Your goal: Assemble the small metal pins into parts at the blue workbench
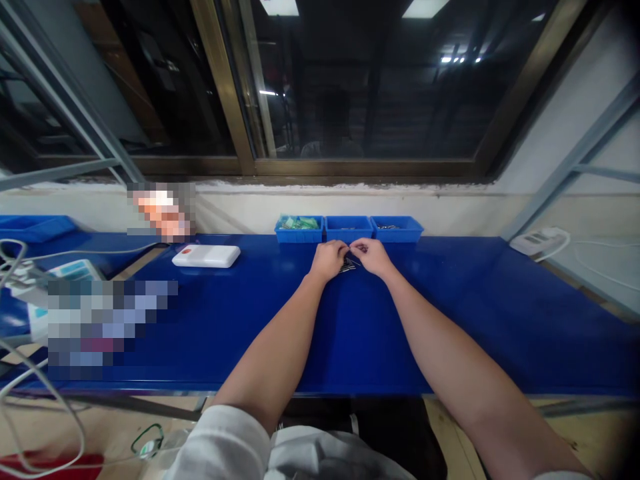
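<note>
Fingertips Meet Over Slim Metal!

Here's the wide blue table (250,300), running out to both sides beneath my hands! Straight beyond my fingers, three blue bins stand in a row: the left bin (300,235) with green packets (304,223) in it, the middle bin (349,235), and the right bin (400,235). Well off to the left of my left hand lies a rounded white device (206,256).

Now in close! My left hand (329,259) has its fingers curled, tips turned inward; my right hand (369,255) faces it, thumb and fingers bent together, just beside. Is either gripping a piece? I cannot tell; the tips are too small and partly hidden.

And the smallest players, small metal pieces (347,267), lie in a loose cluster on the table, right below and between my hands! They look slim and rigid: light, I'd judge, hard to bend, smooth enough to slip or roll. Best hold: a thumb-and-forefinger pinch around the middle of one.
</note>
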{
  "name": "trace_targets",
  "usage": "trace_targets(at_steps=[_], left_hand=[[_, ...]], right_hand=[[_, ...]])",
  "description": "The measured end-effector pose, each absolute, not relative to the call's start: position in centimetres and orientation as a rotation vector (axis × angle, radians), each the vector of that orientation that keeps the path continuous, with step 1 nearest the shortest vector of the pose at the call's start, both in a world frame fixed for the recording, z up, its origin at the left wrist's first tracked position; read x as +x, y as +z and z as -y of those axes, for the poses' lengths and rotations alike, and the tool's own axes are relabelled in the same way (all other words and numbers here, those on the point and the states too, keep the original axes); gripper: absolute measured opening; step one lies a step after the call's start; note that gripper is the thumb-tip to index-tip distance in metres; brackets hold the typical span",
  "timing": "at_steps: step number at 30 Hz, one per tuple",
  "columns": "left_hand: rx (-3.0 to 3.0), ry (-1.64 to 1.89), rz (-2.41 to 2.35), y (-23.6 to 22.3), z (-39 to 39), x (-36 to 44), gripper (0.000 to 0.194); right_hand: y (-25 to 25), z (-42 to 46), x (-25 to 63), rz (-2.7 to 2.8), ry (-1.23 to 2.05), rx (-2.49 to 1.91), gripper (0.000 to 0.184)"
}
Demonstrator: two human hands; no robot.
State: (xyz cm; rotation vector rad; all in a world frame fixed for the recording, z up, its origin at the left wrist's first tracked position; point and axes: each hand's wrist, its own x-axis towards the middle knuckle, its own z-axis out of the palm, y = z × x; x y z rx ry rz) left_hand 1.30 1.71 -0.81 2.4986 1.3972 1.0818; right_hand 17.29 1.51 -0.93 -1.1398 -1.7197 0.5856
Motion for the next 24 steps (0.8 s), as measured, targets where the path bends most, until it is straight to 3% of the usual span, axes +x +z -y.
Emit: trace_targets(at_steps=[5, 14, 16, 21, 24], left_hand=[[2.444, 1.122, -1.347, -0.5, -1.5, 1.4, 0.019], [2.199, 1.317, -1.568, 0.2, -1.2, 0.8, 0.027], [2.170, 1.300, -1.611, 0.2, -1.4, 0.6, 0.028], [2.184, 1.193, -1.626, 0.0, -1.4, 0.5, 0.029], [2.225, 0.961, -1.675, 0.0, -1.0, 0.6, 0.042]], right_hand=[[-0.6, -1.4, 17.5, 1.534, 0.793, -1.056, 0.017], [0.5, -1.5, 19.0, 1.256, 0.375, -1.342, 0.030], [0.3, -2.4, 19.6, 1.140, 0.424, -1.282, 0.033], [-0.3, -3.6, 21.0, 1.063, 0.547, -1.241, 0.069], [-0.4, -3.2, 21.1, 1.131, 0.466, -1.362, 0.063]])
